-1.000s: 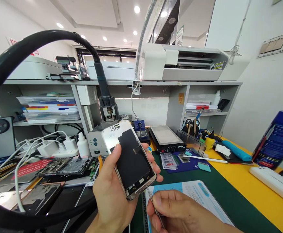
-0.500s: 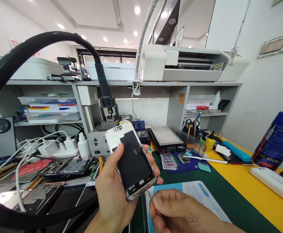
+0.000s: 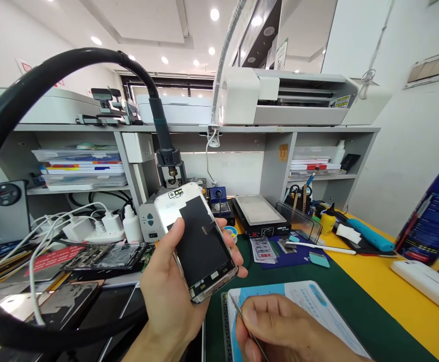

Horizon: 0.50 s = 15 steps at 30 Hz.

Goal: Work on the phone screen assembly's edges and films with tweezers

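My left hand (image 3: 174, 291) is closed round the edges of a phone screen assembly (image 3: 203, 246), holding it tilted above the bench. Its back faces me: a silver-white metal plate, a large black sheet over most of it, and small gold contacts along the lower end. Low in the view, my right hand (image 3: 280, 322) pinches a thin pointed metal tool (image 3: 236, 306), like tweezers. The tool's tip sits apart from the phone part, below and right of its lower corner. Beneath that hand lies a blue and white printed sheet (image 3: 302, 296).
Opened phones and parts (image 3: 102, 259) crowd the left, beside white chargers (image 3: 78, 229) and a black hose (image 3: 91, 55) arching overhead. A flat heating plate (image 3: 260, 211) stands behind, near a teal scraper (image 3: 319, 259) and a white stick (image 3: 325, 247). A yellow bottle (image 3: 328, 219) is farther right.
The tool's tip was at the phone part's lower edge and is now away from it. My left hand has shifted slightly left with the phone part.
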{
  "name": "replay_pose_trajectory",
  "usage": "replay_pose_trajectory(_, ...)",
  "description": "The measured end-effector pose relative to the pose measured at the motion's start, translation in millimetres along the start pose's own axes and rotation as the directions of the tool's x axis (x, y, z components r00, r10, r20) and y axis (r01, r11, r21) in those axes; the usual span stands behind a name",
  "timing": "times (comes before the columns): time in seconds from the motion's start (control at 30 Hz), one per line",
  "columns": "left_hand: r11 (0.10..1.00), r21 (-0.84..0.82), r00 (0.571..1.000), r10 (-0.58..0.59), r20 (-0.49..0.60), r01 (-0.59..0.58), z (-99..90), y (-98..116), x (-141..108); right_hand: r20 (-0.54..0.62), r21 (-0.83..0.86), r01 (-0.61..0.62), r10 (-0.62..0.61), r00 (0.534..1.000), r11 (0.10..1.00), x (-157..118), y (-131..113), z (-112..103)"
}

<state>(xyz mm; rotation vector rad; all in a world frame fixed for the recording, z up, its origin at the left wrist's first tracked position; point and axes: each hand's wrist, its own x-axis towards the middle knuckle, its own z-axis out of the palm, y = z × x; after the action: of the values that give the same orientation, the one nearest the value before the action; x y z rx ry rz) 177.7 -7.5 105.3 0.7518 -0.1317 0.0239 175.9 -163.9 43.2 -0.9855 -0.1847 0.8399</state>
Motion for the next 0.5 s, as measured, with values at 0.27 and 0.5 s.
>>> replay_pose_trajectory(0.27, 0.999, 0.021, 0.998, -0.035, 0.057, 0.034, 3.5, -0.7, -5.9, -0.049, 0.012, -0.007, 0.008, 0.999, 1.0, -1.0, 0.7, 4.2)
replay_pose_trajectory(0.5, 0.999, 0.002, 0.997, -0.05, 0.054, 0.05, 5.8, -1.5, -8.0, -0.036, 0.009, -0.017, 0.017, 0.999, 1.0, -0.8, -0.2, 4.2)
